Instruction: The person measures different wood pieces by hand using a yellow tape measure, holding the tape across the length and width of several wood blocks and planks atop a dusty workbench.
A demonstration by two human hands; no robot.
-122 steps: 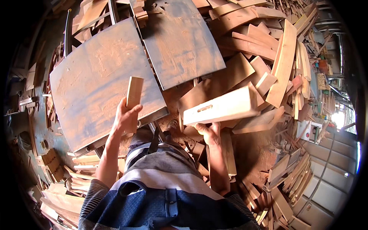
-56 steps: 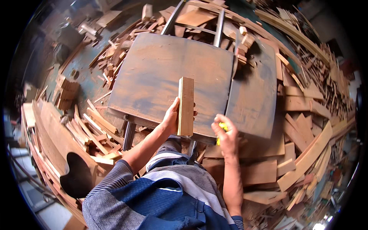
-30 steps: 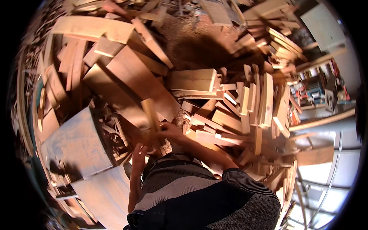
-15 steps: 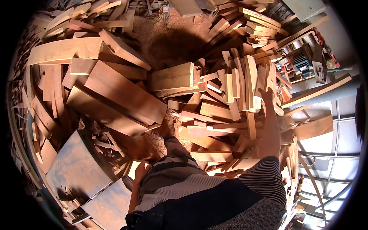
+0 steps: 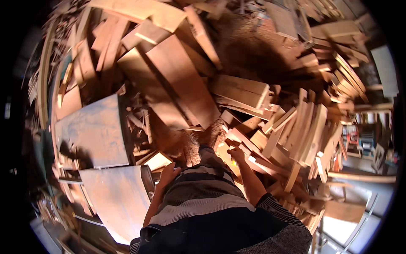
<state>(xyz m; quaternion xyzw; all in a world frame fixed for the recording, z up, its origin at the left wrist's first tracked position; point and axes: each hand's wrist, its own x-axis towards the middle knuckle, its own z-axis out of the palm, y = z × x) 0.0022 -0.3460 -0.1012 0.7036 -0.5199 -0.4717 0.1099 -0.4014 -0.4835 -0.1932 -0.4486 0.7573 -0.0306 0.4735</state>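
Note:
My left hand hangs close to the striped shirt, its fingers curled, with a small pale speck at the fingertips. A light wood block lies just beyond it. My right hand is in front of me, closed, above the near edge of the lumber heap. A small yellow spot shows beside its fingers, too small to name. Right of it lie stacked boards, some leaning on end. A thick squared timber lies ahead.
Wide planks slope down at the left centre. Large blue-grey stained panels stand at the left. Sawdust covers the floor ahead. Shelves with tools are at the right.
My right hand has come off the upright boards at the right and moved back toward my body. The view has turned right, so the heap appears swung round.

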